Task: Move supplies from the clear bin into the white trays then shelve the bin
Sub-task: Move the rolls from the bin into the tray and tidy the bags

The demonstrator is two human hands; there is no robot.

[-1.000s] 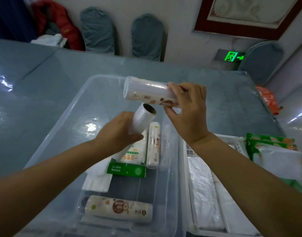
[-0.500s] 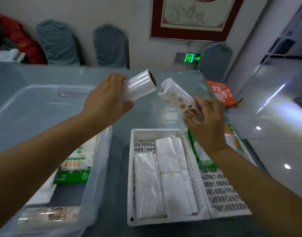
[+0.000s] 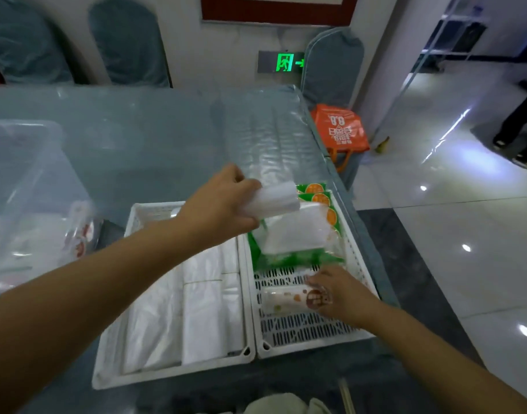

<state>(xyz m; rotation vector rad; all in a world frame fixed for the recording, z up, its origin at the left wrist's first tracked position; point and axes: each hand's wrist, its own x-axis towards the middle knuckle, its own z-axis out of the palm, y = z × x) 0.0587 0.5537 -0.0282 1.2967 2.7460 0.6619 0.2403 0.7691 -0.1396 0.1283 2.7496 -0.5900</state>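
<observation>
Head view: left hand point(image 3: 217, 210) curled round a plain white plastic roll point(image 3: 274, 198), held in the air above the far end of the right white slatted tray point(image 3: 313, 333); right hand point(image 3: 340, 294) down in that tray, fingers on a printed white roll with brown label point(image 3: 292, 300) lying on the slats, grip unclear; green-edged packs point(image 3: 298, 234) behind it; left white tray point(image 3: 172, 372) holds folded white bags point(image 3: 208, 309); clear plastic bin point(image 3: 23, 180) on the blue-grey counter point(image 3: 154, 127), left of the trays.
</observation>
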